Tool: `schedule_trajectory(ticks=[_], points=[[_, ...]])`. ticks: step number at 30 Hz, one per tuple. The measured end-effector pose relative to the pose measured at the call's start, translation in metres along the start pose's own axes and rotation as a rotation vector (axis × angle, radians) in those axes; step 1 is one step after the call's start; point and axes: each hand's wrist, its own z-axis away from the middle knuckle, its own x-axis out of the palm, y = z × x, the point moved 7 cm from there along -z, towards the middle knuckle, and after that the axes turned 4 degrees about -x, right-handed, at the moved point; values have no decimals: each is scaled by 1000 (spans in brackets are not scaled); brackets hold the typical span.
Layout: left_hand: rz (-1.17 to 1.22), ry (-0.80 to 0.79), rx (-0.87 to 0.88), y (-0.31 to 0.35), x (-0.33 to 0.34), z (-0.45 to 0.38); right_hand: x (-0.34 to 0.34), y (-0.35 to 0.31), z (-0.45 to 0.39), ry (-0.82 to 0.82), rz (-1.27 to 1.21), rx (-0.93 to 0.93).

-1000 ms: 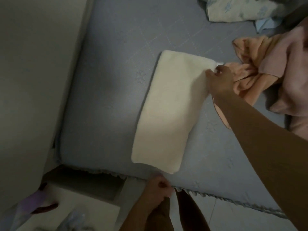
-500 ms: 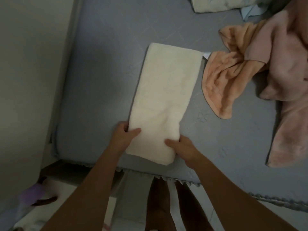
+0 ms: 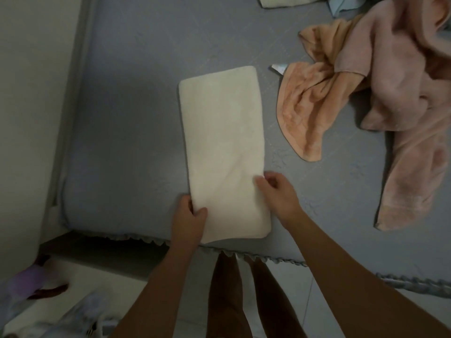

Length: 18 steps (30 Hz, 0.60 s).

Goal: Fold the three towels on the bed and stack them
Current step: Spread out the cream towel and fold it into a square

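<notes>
Left hand pinches cream towel near-left corner; right hand grips near-right edge. Towel folded strip on bed, long axis running away from bed's near edge, between hands.

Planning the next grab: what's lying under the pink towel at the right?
The pink towel is draped over part of the crumpled orange towel, both on the grey bedcover. How far the orange one extends beneath is hidden.

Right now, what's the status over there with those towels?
Left hand and right hand both gripping cream towel, near end. Cream towel a long folded strip. Orange towel, pink towel still crumpled beside it. Nothing obstructing.
</notes>
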Motion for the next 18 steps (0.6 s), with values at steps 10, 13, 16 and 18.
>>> schedule_trajectory(ticks=[10,13,16,18], points=[[192,-2,-173,5,21,-10,-24,-38,-25,223,243,8],[109,189,-88,28,12,0,-18,-62,-6,361,155,-256],[-158,306,333,75,17,12,20,-69,4,59,-86,-319],[-446,239,633,92,45,15,47,-52,-2,-309,-219,-129]])
